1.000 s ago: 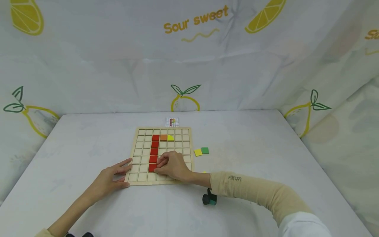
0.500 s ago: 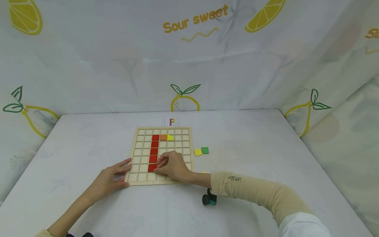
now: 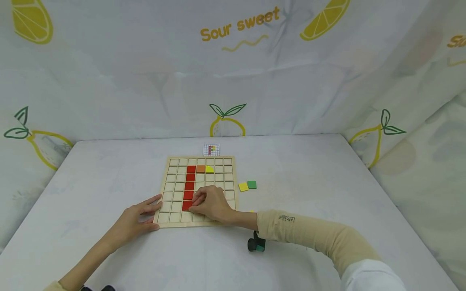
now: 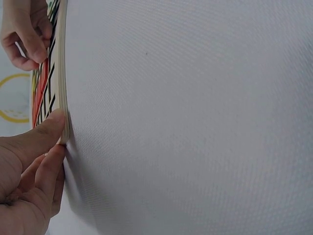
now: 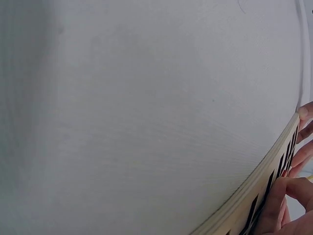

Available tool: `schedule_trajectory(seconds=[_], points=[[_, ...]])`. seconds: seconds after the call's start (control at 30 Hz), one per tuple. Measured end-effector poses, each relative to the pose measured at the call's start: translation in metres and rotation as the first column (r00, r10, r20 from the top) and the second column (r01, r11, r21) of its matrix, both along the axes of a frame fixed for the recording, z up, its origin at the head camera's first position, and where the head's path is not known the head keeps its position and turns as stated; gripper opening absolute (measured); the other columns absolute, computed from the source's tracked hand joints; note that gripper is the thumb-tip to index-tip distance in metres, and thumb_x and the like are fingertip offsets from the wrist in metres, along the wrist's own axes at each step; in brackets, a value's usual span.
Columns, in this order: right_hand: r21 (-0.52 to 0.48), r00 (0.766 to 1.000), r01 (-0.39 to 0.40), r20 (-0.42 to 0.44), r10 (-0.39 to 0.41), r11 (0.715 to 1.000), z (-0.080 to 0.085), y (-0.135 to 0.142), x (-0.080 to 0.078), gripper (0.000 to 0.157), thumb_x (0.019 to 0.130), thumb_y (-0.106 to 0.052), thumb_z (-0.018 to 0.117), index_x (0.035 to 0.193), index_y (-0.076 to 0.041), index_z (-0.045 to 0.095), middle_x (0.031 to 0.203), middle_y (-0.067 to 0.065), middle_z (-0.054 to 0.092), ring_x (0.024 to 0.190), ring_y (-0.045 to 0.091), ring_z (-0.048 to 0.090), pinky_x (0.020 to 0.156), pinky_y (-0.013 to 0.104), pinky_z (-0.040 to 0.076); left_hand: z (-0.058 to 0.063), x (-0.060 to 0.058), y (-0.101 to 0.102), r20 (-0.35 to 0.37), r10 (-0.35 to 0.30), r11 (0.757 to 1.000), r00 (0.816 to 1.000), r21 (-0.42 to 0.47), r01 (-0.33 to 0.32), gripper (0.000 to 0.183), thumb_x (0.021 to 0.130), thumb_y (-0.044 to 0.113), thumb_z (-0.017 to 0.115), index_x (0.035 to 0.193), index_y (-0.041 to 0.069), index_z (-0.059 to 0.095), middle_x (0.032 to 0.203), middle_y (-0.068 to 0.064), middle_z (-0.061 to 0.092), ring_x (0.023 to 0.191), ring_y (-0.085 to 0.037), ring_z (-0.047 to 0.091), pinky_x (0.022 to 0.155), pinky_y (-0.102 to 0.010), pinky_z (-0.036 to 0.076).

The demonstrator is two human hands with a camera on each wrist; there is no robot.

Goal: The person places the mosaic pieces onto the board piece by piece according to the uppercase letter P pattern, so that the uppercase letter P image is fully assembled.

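Note:
A wooden grid board (image 3: 196, 225) lies on the white table. My left hand (image 3: 132, 220) holds it by the near left corner, thumb at the front edge and the other fingers along the left side. Over the board, my right hand (image 3: 212, 205) has its thumb and curled fingertips at the right edge of the lowest red square tile (image 3: 187, 205). That tile ends a column of several red tiles. An orange tile (image 3: 201, 169) and a yellow rounded-corner tile (image 3: 209, 169) continue to the right from the top of the column. The right hand hides cells in the lower right.
Right of the board lie a yellow tile (image 3: 243, 187) and a green tile (image 3: 252, 184). A yellow bit (image 3: 251, 211) peeks out behind the right wrist. Beyond the board's far edge is a small printed pattern card (image 3: 211, 150). A lemon-print cloth hangs behind the table.
The lowest red tile has shifted very slightly left, in line with its column, under the right fingertips. Both hands have otherwise kept their places.

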State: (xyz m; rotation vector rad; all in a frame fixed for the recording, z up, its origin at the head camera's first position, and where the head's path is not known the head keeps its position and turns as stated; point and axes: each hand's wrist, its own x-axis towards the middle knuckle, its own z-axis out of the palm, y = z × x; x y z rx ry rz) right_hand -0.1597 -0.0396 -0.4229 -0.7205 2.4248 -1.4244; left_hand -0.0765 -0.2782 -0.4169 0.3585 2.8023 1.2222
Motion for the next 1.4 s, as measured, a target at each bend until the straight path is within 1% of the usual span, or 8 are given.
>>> schedule_trajectory(seconds=[0.17,0.3,0.47,0.6,0.77,0.97,1.2,1.4], points=[[-0.04,0.996,0.006,0.093,-0.002,0.999,0.001,0.005,0.0,0.016,0.074,-0.004,0.082,0.082,-0.002,0.069,0.068,0.0,0.067,0.062,0.004,0.059,0.064,0.016,0.047,0.0,0.0,0.0,0.004,-0.004,1.0,1.0,0.011,0.004,0.062,0.074,0.009,0.08,0.127,-0.012,0.055,0.146,-0.019,0.042,0.109,-0.032,0.06,0.078,-0.021,0.054],[-0.103,0.981,-0.002,0.195,0.022,0.995,0.001,0.014,-0.001,0.016,0.078,-0.005,0.079,0.09,-0.002,0.069,0.076,-0.001,0.067,0.064,0.007,0.06,0.062,0.015,0.048,0.001,0.0,0.001,0.003,0.0,1.0,1.0,-0.002,0.0,0.062,0.074,0.009,0.08,0.127,-0.011,0.055,0.146,-0.018,0.042,0.111,-0.032,0.059,0.078,-0.022,0.054],[-0.191,0.959,-0.029,0.272,0.081,0.981,0.003,0.029,-0.004,0.022,0.082,-0.001,0.073,0.102,0.003,0.066,0.091,0.008,0.069,0.075,0.01,0.063,0.073,0.017,0.053,0.002,0.0,0.001,0.005,0.009,1.0,1.0,-0.021,-0.009,0.063,0.074,0.01,0.08,0.128,-0.01,0.055,0.146,-0.017,0.042,0.113,-0.032,0.058,0.078,-0.022,0.054],[-0.208,0.957,-0.036,0.273,0.094,0.977,0.005,0.043,-0.006,0.024,0.084,-0.001,0.071,0.107,0.005,0.064,0.099,0.015,0.069,0.081,0.013,0.065,0.076,0.02,0.055,0.003,0.0,0.001,0.006,0.004,1.0,1.0,-0.016,-0.004,0.063,0.074,0.01,0.08,0.128,-0.01,0.055,0.146,-0.017,0.042,0.113,-0.031,0.058,0.078,-0.022,0.054],[-0.224,0.956,-0.016,0.281,0.081,0.975,0.008,0.065,-0.009,0.026,0.086,-0.003,0.07,0.11,0.005,0.063,0.102,0.015,0.066,0.085,0.016,0.065,0.076,0.024,0.056,0.002,-0.001,0.001,0.016,0.008,1.0,1.0,-0.011,-0.008,0.063,0.074,0.01,0.08,0.128,-0.01,0.055,0.146,-0.017,0.041,0.113,-0.032,0.058,0.078,-0.021,0.054],[-0.21,0.963,0.015,0.267,0.043,0.977,0.005,0.09,-0.013,0.026,0.087,-0.005,0.07,0.11,0.005,0.063,0.104,0.016,0.065,0.089,0.02,0.065,0.076,0.022,0.055,0.001,0.001,0.001,0.006,0.009,1.0,1.0,-0.021,-0.009,0.062,0.074,0.01,0.081,0.127,-0.01,0.056,0.146,-0.017,0.042,0.11,-0.029,0.06,0.078,-0.021,0.054],[-0.205,0.976,0.023,0.218,0.023,0.978,0.002,0.117,-0.017,0.026,0.086,-0.002,0.069,0.11,0.007,0.062,0.103,0.018,0.065,0.089,0.02,0.065,0.078,0.02,0.054,0.001,0.002,0.001,0.013,0.006,1.0,1.0,-0.015,-0.006,0.063,0.074,0.009,0.08,0.128,-0.01,0.055,0.147,-0.016,0.041,0.113,-0.029,0.058,0.079,-0.019,0.053],[-0.222,0.977,0.036,0.212,0.012,0.974,0.001,0.136,-0.022,0.027,0.086,0.001,0.068,0.111,0.009,0.061,0.106,0.023,0.064,0.089,0.017,0.065,0.079,0.023,0.055,0.001,0.001,0.0,0.007,0.006,1.0,1.0,-0.015,-0.006,0.064,0.073,0.01,0.081,0.128,-0.009,0.055,0.146,-0.016,0.042,0.111,-0.027,0.059,0.077,-0.019,0.054]])
